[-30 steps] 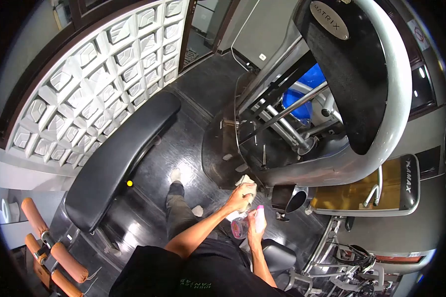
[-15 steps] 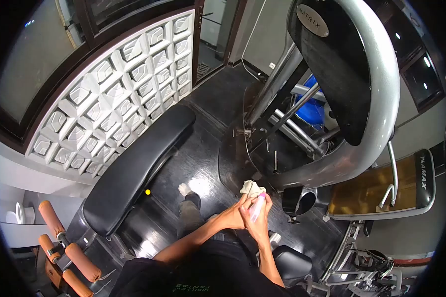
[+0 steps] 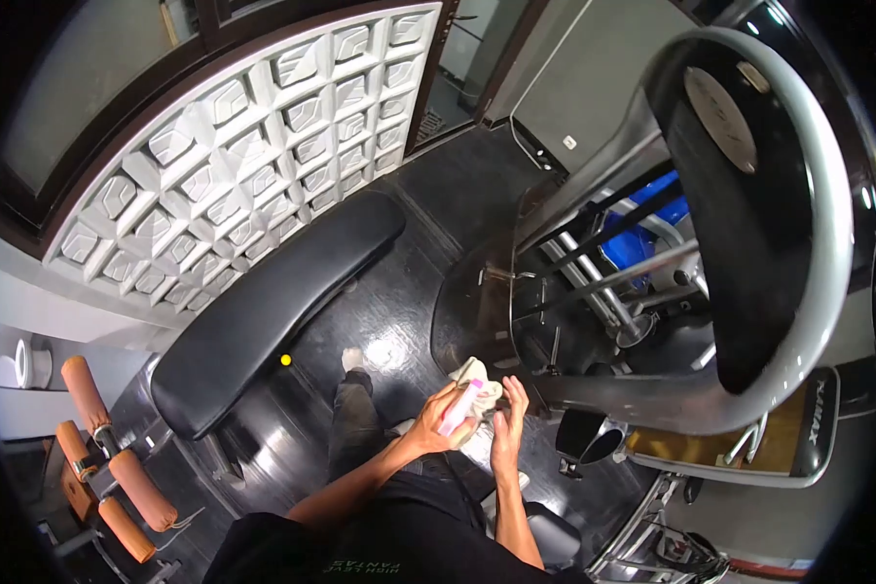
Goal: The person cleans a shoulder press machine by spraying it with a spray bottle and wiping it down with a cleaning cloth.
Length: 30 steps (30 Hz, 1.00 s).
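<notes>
My left hand (image 3: 438, 425) is closed around a slim bottle (image 3: 459, 409) with a pink top and a pale, see-through body. Bunched at its fingertips, just behind the bottle, is a cream cloth (image 3: 471, 371). My right hand (image 3: 507, 428) is raised beside the cloth with its fingers apart, and nothing shows in its palm. Both hands are in front of my body, above the dark floor.
A long black padded bench (image 3: 282, 302) stands to the left. On the right rises a big gym machine with a curved silver frame (image 3: 827, 214) and a black cup holder (image 3: 579, 435). Orange foam rollers (image 3: 144, 490) are at the lower left.
The bottle has passed from my right hand to my left. My right hand has let go, opened and moved slightly apart. The view has shifted too.
</notes>
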Each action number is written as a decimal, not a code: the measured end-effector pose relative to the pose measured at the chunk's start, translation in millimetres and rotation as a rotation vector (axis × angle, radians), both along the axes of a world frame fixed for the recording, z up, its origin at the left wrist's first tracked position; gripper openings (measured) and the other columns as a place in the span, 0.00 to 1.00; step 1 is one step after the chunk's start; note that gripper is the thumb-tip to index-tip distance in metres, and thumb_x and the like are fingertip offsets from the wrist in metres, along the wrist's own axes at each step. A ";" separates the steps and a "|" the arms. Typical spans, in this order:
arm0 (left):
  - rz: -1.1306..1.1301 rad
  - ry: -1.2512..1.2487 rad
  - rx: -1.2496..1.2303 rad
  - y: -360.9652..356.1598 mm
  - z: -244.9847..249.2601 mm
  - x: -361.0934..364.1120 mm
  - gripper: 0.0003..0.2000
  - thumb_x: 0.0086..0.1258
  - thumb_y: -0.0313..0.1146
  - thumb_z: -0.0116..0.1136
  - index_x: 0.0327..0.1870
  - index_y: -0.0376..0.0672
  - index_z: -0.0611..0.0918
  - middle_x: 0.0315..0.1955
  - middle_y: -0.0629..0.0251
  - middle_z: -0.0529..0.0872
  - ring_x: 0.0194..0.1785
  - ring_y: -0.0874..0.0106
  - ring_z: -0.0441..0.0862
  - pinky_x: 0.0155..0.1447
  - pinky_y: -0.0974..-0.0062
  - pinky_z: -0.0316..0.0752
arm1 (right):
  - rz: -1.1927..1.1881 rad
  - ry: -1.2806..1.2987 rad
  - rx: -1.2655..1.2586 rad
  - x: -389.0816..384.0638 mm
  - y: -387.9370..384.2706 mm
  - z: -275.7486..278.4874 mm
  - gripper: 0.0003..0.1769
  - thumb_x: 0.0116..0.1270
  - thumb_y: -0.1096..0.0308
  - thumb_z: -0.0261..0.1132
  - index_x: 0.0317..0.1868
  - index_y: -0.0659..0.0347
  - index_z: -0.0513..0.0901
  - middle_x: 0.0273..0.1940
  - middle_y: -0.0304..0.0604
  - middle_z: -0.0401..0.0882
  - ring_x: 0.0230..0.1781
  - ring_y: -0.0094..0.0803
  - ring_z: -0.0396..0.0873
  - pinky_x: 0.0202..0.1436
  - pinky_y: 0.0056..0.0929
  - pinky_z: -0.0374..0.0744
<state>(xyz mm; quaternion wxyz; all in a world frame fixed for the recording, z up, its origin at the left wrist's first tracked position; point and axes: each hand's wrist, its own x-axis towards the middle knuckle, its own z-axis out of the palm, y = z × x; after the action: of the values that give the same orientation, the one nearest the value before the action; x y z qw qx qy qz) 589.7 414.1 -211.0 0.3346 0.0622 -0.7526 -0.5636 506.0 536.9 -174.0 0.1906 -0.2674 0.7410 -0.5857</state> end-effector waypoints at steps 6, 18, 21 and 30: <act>-0.053 0.005 -0.117 -45.7 -13.5 -14.7 0.20 0.58 0.29 0.63 0.51 0.30 0.77 0.46 0.47 0.81 0.51 0.46 0.79 0.56 0.60 0.75 | 0.026 -0.876 -0.076 -24.7 -29.3 -54.9 0.28 0.77 0.50 0.49 0.67 0.61 0.68 0.64 0.43 0.70 0.66 0.34 0.68 0.68 0.36 0.67; -0.220 -0.232 0.303 -187.6 -29.7 -39.6 0.15 0.62 0.30 0.67 0.48 0.37 0.79 0.36 0.61 0.84 0.37 0.69 0.83 0.42 0.72 0.77 | -0.318 -1.092 -0.578 -95.1 -124.9 -52.4 0.29 0.64 0.49 0.53 0.61 0.55 0.74 0.56 0.41 0.78 0.56 0.41 0.76 0.61 0.45 0.73; -0.257 -0.361 0.370 -220.3 -19.4 -52.3 0.13 0.63 0.31 0.67 0.45 0.38 0.79 0.34 0.64 0.83 0.37 0.73 0.81 0.44 0.73 0.75 | -0.344 -1.084 -0.546 -102.4 -143.6 -38.9 0.28 0.64 0.50 0.54 0.59 0.56 0.75 0.55 0.42 0.78 0.55 0.40 0.77 0.59 0.40 0.75; -0.309 -0.459 0.466 -252.4 -36.7 -84.5 0.14 0.64 0.36 0.67 0.43 0.38 0.78 0.33 0.61 0.85 0.37 0.68 0.84 0.44 0.71 0.77 | 0.442 0.597 1.025 -144.9 -224.0 -59.5 0.17 0.61 0.69 0.62 0.51 0.54 0.83 0.58 0.46 0.76 0.54 0.48 0.74 0.54 0.41 0.74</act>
<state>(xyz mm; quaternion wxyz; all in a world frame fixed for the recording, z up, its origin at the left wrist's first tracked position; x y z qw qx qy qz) 505.2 161.7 -247.7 0.0446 0.1470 -0.6599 -0.7355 361.1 312.9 -233.5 0.1961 -0.4406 0.8760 -0.0033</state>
